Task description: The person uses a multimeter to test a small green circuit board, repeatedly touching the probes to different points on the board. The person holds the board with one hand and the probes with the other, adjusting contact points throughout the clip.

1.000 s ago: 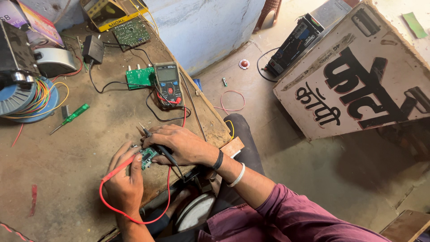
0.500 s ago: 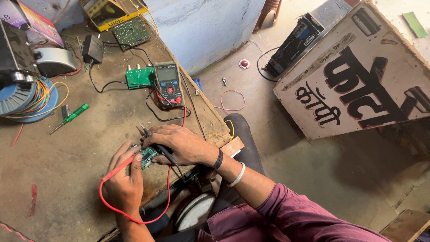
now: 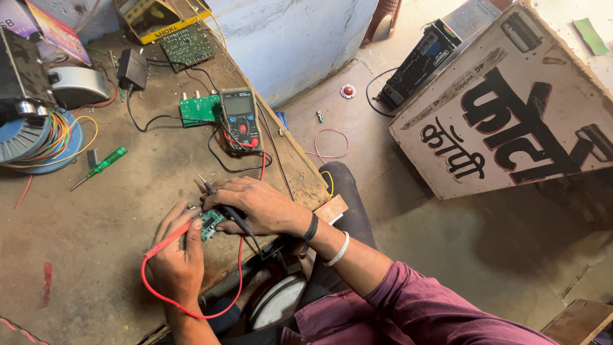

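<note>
We are probing a small green circuit board (image 3: 209, 223) that lies flat on the worn wooden bench (image 3: 115, 211), under and between both hands. Our left hand (image 3: 175, 259) is closed on the red probe (image 3: 167, 241), its tip coming to the board from the left. Our right hand (image 3: 255, 204) is clamped on the black probe (image 3: 223, 206), which crosses the board just in front of the knuckles; a second thin metal tip seems to stick out beyond these fingers.

To do this step well, we judge that each tip should rest on one contact only, with wrists pressed on the bench so that nothing slips across neighbouring pads. The multimeter (image 3: 240, 119) stands well beyond the right hand, its screen turned toward us, so we can read it without lifting the probes.

The bench edge runs just behind the right wrist, near the board, and the red lead (image 3: 237, 281) hangs over it in a loop. Open room lies to the left of the left hand; farther away are a green screwdriver (image 3: 102, 167) and a coil of coloured wire (image 3: 38, 137).
</note>
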